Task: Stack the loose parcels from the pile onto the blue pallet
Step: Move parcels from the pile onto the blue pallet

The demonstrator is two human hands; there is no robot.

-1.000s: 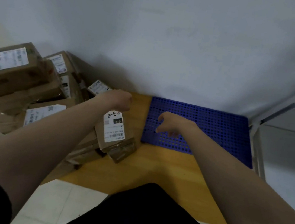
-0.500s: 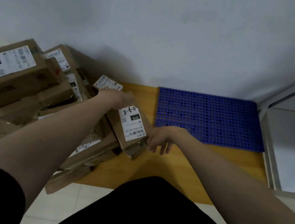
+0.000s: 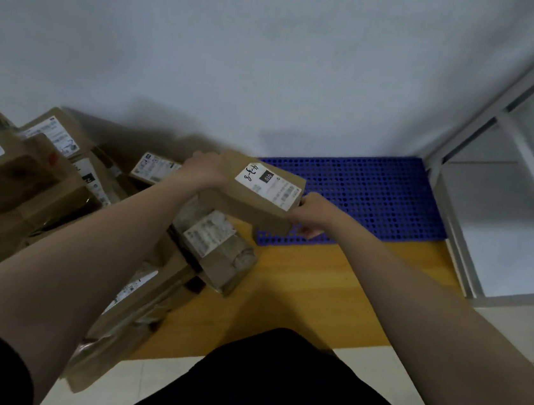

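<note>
A brown cardboard parcel with a white label marked "4-3-8" is lifted off the pile and hangs over the left edge of the blue perforated pallet. My left hand grips its far left end. My right hand grips its right end, fingers curled under the corner. The pile of loose parcels lies to the left against the wall. The pallet lies flat on the yellow floor patch with nothing resting on it.
A taped parcel with a white label lies just below the lifted one. A long flat box leans at the pile's front. A white metal frame borders the pallet's right side. Grey wall stands behind.
The labelled parcel has come up off the pile and moved right toward the pallet. My right hand, empty before, now holds its right end.
</note>
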